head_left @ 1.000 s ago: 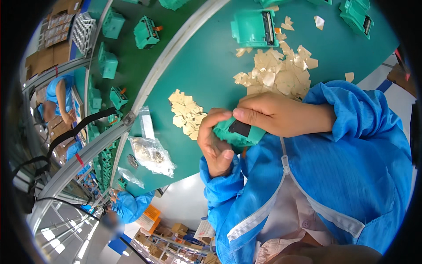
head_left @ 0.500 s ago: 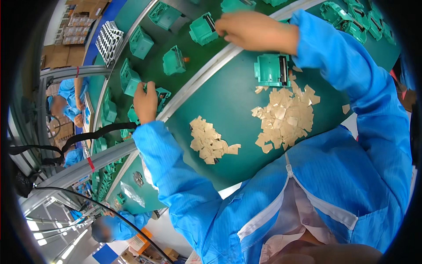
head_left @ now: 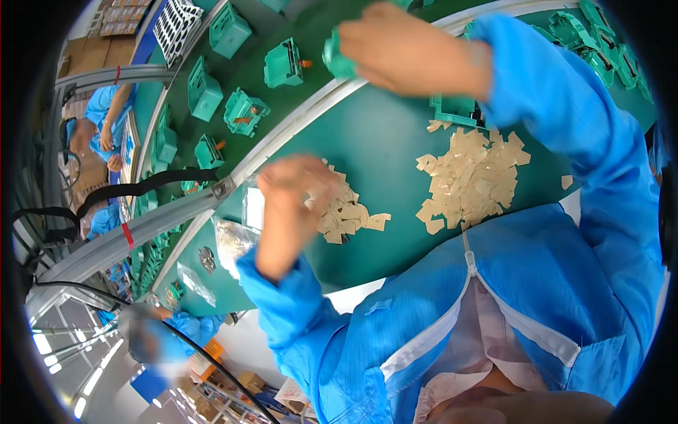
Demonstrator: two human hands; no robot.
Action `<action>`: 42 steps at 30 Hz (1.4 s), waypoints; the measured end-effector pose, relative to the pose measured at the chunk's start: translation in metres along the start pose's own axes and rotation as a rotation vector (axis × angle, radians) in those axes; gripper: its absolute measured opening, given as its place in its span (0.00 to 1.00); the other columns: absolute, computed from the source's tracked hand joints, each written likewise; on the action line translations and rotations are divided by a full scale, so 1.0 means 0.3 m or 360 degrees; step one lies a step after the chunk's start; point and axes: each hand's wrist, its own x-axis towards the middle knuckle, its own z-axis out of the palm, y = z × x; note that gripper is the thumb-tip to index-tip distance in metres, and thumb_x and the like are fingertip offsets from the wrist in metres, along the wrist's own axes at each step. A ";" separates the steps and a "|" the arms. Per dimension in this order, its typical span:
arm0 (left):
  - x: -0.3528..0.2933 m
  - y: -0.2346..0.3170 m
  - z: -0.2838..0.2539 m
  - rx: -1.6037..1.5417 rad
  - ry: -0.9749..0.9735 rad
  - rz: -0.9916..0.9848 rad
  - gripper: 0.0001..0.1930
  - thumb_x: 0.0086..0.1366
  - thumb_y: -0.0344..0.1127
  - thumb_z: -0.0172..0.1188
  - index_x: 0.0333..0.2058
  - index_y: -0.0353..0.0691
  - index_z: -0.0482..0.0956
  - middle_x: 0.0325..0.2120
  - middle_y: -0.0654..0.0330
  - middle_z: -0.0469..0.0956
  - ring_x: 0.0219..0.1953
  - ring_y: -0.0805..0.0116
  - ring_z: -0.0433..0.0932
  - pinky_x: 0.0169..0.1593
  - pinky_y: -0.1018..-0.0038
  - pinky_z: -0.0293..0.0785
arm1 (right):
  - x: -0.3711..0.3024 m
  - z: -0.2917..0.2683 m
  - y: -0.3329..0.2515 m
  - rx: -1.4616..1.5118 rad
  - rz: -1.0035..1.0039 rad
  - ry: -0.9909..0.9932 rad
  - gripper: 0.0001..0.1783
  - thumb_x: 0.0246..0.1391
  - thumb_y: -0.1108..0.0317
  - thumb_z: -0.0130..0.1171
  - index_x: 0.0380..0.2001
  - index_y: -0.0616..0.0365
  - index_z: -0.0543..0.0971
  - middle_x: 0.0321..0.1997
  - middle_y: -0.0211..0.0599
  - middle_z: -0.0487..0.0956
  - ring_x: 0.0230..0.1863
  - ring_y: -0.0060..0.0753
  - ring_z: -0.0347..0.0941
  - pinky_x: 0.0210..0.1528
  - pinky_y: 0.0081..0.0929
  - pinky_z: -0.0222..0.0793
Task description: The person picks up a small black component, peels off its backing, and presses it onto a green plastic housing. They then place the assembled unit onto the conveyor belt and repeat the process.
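Observation:
My right hand (head_left: 409, 49) grips a green plastic housing (head_left: 340, 58) at the conveyor's near rail. Its fingertips are partly hidden behind the back of the hand. Motion smears my left hand (head_left: 293, 208), which hovers at the left side of a small pile of beige sheet pieces (head_left: 347, 215); its fingers cannot be made out. Below my right wrist, another green housing (head_left: 454, 111) sits on the green table at the far edge of a larger pile of beige pieces (head_left: 470, 184).
Several green housings, such as one with an orange tab (head_left: 284, 63), stand on the conveyor (head_left: 311, 25). More housings (head_left: 600, 42) cluster at the far right. Clear plastic bags (head_left: 233, 244) lie left. A metal frame bar (head_left: 152, 220) crosses there. Co-workers in blue (head_left: 106, 106) sit beyond the belt.
My left hand has come back from the belt to the small beige pile. My right hand has closed on a housing and drawn it toward the rail. Housings on the belt have shifted farther along.

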 end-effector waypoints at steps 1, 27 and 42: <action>-0.053 0.071 0.039 0.0133 -0.0002 -0.0105 0.14 0.48 0.30 0.72 0.37 0.46 0.86 0.38 0.59 0.79 0.45 0.58 0.76 0.54 0.61 0.63 | -0.047 -0.015 -0.062 0.0033 -0.0105 0.0138 0.12 0.46 0.67 0.62 0.36 0.58 0.77 0.36 0.34 0.73 0.40 0.38 0.73 0.49 0.36 0.66; -0.239 0.142 0.300 -0.1216 0.1232 -0.1098 0.07 0.66 0.25 0.61 0.42 0.32 0.80 0.28 0.61 0.81 0.31 0.78 0.77 0.37 0.81 0.73 | -0.381 -0.029 -0.431 0.1553 0.0235 0.0196 0.11 0.55 0.69 0.60 0.41 0.58 0.76 0.41 0.37 0.75 0.42 0.44 0.74 0.43 0.37 0.70; -0.250 0.143 0.294 -0.1463 0.1204 -0.1021 0.09 0.67 0.31 0.62 0.44 0.37 0.79 0.33 0.66 0.75 0.34 0.79 0.72 0.36 0.82 0.67 | -0.218 0.105 -0.521 0.2399 0.0772 -0.0534 0.09 0.56 0.67 0.65 0.32 0.61 0.78 0.23 0.34 0.77 0.25 0.21 0.72 0.27 0.23 0.66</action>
